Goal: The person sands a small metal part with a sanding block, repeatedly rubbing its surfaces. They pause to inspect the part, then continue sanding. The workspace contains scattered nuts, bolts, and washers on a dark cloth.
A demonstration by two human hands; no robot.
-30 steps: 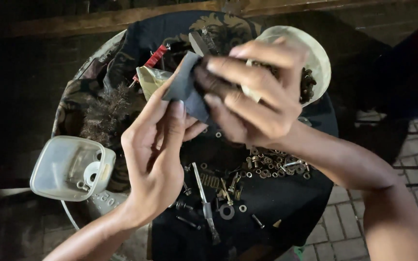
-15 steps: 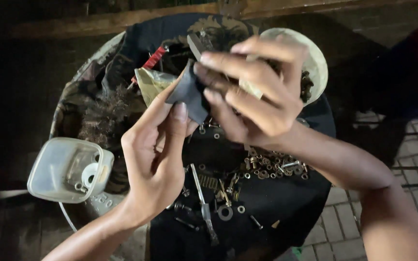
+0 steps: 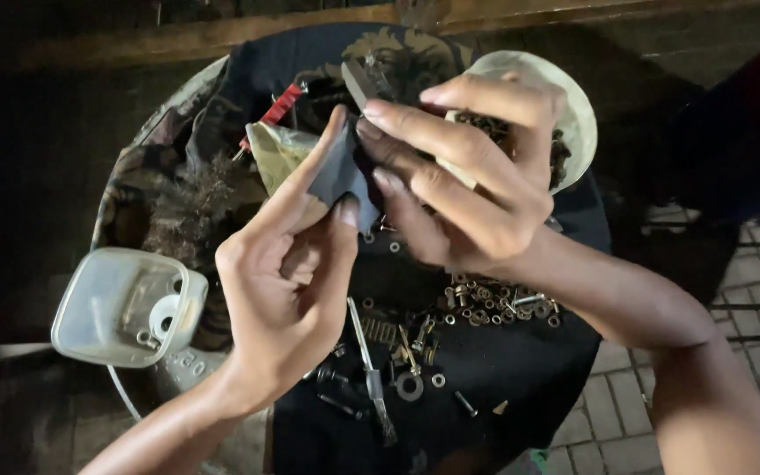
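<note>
above the round table draped in dark patterned cloth (image 3: 521, 378), the left hand (image 3: 288, 290) and right hand (image 3: 464, 180) both pinch a small grey sheet of abrasive paper (image 3: 340, 171), fingers pressed on it. loose metal nuts and washers (image 3: 485, 303) lie below.

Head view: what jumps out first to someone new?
Both hands meet at centre: the left hand and right hand pinch a small grey piece between them. Below lies a scatter of nuts and washers on the dark cloth; a clear plastic tub sits at the left edge.
</note>
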